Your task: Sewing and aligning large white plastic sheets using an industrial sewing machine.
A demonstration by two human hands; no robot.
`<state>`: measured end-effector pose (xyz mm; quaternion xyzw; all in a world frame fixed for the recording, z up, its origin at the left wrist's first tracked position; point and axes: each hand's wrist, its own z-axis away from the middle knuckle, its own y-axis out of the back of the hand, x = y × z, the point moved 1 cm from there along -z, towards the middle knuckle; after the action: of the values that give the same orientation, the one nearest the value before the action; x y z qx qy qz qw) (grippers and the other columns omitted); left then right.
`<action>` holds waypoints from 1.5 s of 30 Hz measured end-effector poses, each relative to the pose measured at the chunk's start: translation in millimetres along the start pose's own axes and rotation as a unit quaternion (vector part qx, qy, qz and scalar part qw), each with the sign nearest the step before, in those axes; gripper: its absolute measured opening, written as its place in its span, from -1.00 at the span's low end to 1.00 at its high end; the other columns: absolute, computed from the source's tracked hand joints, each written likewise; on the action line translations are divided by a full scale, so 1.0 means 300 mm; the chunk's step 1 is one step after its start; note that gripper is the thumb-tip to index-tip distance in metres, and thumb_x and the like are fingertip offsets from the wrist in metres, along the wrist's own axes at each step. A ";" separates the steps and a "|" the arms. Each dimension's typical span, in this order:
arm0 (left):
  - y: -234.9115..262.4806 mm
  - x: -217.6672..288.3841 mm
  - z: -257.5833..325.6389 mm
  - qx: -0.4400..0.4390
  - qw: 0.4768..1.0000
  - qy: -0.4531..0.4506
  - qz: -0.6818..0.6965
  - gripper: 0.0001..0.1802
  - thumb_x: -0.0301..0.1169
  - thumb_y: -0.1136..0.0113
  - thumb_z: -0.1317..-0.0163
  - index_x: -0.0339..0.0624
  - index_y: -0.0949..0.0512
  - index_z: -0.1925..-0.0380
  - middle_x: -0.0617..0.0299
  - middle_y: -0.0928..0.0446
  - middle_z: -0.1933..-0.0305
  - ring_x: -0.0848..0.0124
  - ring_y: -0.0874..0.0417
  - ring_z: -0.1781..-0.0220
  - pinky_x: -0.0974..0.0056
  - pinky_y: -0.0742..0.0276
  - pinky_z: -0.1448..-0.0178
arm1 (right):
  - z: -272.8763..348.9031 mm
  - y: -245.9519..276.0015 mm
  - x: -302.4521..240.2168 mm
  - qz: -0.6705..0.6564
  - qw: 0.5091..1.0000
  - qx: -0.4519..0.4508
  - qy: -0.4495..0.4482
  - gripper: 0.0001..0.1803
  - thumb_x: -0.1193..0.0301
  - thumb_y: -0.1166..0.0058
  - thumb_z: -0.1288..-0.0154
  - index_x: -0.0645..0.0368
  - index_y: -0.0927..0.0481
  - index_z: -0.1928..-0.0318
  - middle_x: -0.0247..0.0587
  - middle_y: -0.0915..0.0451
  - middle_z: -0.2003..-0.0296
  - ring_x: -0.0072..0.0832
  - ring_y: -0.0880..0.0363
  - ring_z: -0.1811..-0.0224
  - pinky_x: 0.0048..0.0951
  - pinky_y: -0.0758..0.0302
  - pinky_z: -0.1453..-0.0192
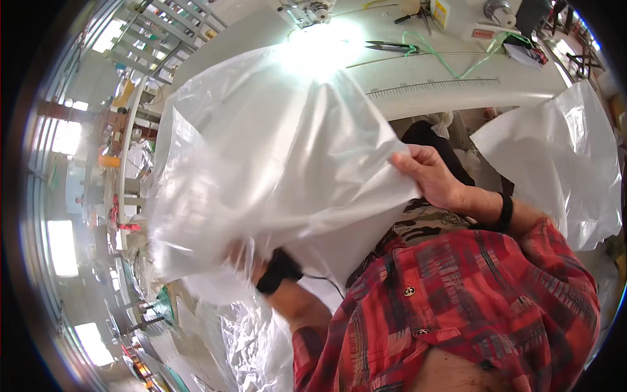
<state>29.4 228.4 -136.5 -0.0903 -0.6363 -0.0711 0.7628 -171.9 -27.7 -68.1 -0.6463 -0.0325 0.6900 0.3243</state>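
A large sheet of translucent white plastic (261, 144) spreads in front of me, its far end under the bright lamp of what looks like a sewing machine (308, 12). My right hand (432, 175) pinches the sheet's right edge, thumb on top, and pulls folds toward itself. On the near left, my left hand (245, 256) is at the sheet's lower part, partly covered by the film. Motion smears it, so its fingers do not show clearly. Glare hides the spot where the sheet meets the machine.
Dark tweezers (392, 47), a green cord (444, 60) and a printed ruler scale (434, 85) are on the white worktable (385, 68). Another plastic sheet (555, 163) hangs at the right. Crumpled clear film (251, 336) lies low on the left. A shelf (134, 157) stands farther left.
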 end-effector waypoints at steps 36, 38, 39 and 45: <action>-0.212 0.268 0.439 -0.471 0.823 -0.151 -0.281 -0.67 -0.50 -0.03 -0.37 -0.26 -0.52 -0.11 -0.03 -0.61 -0.05 0.14 -0.64 -0.05 0.22 -0.50 -0.13 | -0.180 -0.009 0.137 0.697 0.567 -0.225 0.377 -0.83 0.37 -0.11 -0.26 0.20 -0.49 0.40 -0.21 -0.46 0.58 -0.14 -0.50 0.50 -0.18 -0.46 0.32; -0.231 0.325 0.469 -0.500 0.819 -0.119 -0.254 -0.66 -0.52 -0.04 -0.34 -0.26 -0.52 -0.11 -0.04 -0.60 -0.03 0.07 -0.62 -0.04 0.18 -0.50 -0.11 | -0.181 0.025 0.161 0.668 0.706 -0.204 0.121 -0.83 0.39 -0.05 -0.32 0.26 -0.52 0.30 -0.16 -0.53 0.53 -0.26 -0.59 0.45 -0.21 -0.50 0.30; -0.237 0.352 0.483 -0.531 0.811 -0.099 -0.226 -0.65 -0.54 -0.06 -0.32 -0.27 -0.52 -0.10 -0.07 -0.59 -0.01 -0.01 -0.60 -0.02 0.13 -0.50 -0.09 | -0.176 0.029 0.154 0.657 0.715 -0.186 0.151 -0.83 0.39 -0.05 -0.32 0.26 -0.52 0.30 -0.16 -0.53 0.53 -0.26 -0.59 0.45 -0.21 -0.50 0.30; -0.239 0.492 0.426 -0.316 0.818 -0.293 -0.381 -0.65 -0.60 -0.07 -0.28 -0.30 -0.52 -0.09 -0.07 -0.60 0.02 0.03 -0.62 -0.01 0.15 -0.52 -0.06 | -0.250 -0.071 0.108 0.136 0.988 -0.002 -0.068 -0.62 0.15 0.09 -0.49 0.21 -0.59 0.03 -0.34 -0.66 0.17 -0.55 -0.58 0.15 -0.44 -0.50 0.02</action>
<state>-82.4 188.8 34.3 -0.0932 -0.7560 -0.5232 0.3822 -93.3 -23.1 -98.7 -0.5969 0.0330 0.7699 0.2231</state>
